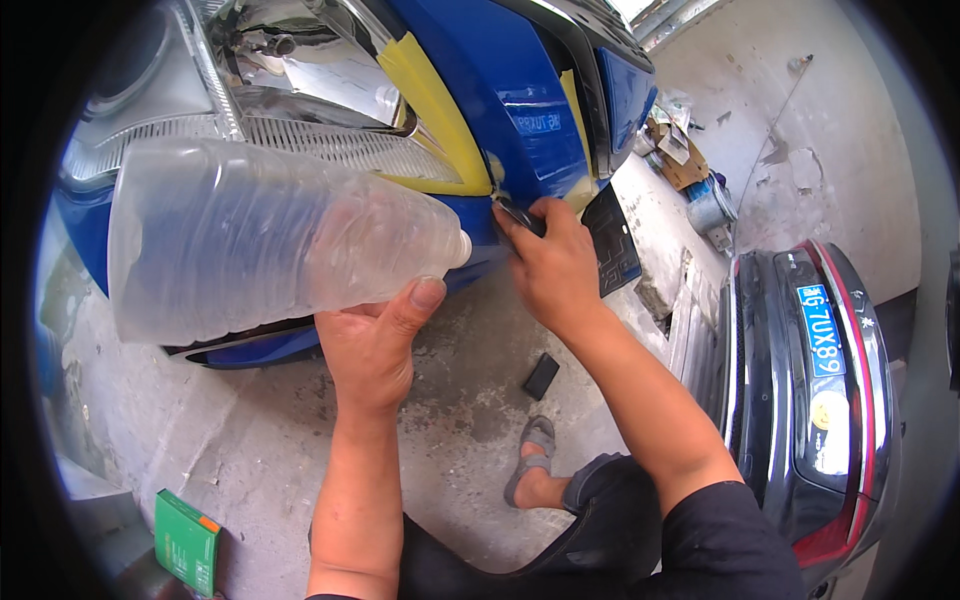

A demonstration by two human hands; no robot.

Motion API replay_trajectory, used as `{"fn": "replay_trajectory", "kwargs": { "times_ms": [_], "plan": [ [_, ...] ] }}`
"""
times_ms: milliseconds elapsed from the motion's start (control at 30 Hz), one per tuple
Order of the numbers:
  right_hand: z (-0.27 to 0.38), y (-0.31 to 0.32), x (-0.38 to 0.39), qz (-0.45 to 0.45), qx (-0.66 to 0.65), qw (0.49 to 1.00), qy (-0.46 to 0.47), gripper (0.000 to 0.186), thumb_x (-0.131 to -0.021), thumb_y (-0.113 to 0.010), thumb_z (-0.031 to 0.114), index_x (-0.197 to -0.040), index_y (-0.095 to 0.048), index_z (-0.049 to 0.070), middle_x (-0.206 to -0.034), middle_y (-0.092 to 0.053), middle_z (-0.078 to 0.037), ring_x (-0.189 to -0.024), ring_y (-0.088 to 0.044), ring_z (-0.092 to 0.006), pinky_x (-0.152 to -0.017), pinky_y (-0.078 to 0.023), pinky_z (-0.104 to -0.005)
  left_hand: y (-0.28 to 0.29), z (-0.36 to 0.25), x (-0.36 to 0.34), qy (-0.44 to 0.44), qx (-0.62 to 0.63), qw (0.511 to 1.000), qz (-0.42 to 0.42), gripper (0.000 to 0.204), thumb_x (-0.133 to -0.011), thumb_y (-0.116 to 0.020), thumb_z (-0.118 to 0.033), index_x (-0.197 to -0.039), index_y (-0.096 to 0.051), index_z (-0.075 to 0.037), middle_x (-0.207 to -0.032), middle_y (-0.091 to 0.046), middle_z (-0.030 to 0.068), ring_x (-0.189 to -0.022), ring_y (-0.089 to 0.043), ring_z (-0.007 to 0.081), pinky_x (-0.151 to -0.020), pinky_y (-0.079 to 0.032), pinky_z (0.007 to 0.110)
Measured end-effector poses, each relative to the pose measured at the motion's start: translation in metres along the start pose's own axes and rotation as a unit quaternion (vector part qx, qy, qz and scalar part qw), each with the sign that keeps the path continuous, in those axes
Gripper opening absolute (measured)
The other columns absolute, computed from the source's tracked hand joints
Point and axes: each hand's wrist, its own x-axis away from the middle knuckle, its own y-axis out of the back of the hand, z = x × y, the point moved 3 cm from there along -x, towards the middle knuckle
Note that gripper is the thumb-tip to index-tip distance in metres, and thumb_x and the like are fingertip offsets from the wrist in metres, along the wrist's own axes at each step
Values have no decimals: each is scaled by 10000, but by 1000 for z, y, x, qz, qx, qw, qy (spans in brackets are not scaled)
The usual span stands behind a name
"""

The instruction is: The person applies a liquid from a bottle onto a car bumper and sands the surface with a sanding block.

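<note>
My left hand is closed round the neck end of a large translucent plastic bottle. The bottle lies on its side, its mouth pointing right, in front of the headlight of a blue car. My right hand pinches a small dark flat piece against the blue bodywork by the headlight's lower corner; its exact kind is hidden by the fingers. Yellow masking tape runs along the headlight's edge and meets a pale patch near my right fingertips.
On the concrete floor lie a black block and, lower left, a green box. A dark car's rear stands at right. Beyond my right hand are a black patterned panel, a metal can and scraps by the wall.
</note>
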Motion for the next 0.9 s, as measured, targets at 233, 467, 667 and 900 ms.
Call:
{"fn": "replay_trajectory", "kwargs": {
  "times_ms": [233, 467, 667, 900],
  "plan": [
    [-2, -1, 3, 5, -4, 1000, -17, 541, -671, -685, 46, -1196, -673, 172, -1031, -538, -129, -909, -576, -312, -764, -474, -401, -9, 6, -2, -33, 22, 998, -41, 787, -751, -839, -166, -1376, -395, 8, -1342, -491, 116, -1212, -497, 219, -1041, -397, 358],
    [-2, 0, 3, 8, -3, 1000, -18, 539, -666, -702, 65, -1192, -670, 178, -1045, -532, -128, -944, -569, -309, -783, -468, -400, -1, 13, 3, -53, -87, 995, -10, 744, -813, -777, -142, -1402, -342, -13, -1379, -460, 143, -1263, -456, 254, -1087, -339, 415],
    [2, -2, 1, -3, -19, 999, -36, 538, -671, -681, 51, -1191, -678, 190, -1032, -538, -131, -922, -580, -316, -793, -483, -404, -6, 17, 5, -39, -50, 997, -44, 651, -798, -788, -101, -1334, -435, 6, -1286, -538, 105, -1182, -513, 218, -1039, -387, 368],
    [5, -2, -4, -26, -20, 999, -25, 516, -666, -688, 51, -1164, -691, 184, -1005, -545, -120, -889, -588, -309, -756, -490, -393, -9, 18, 4, -62, -91, 993, -43, 661, -811, -777, -100, -1353, -414, 5, -1298, -529, 103, -1184, -512, 219, -1040, -388, 368]
  ]
}}
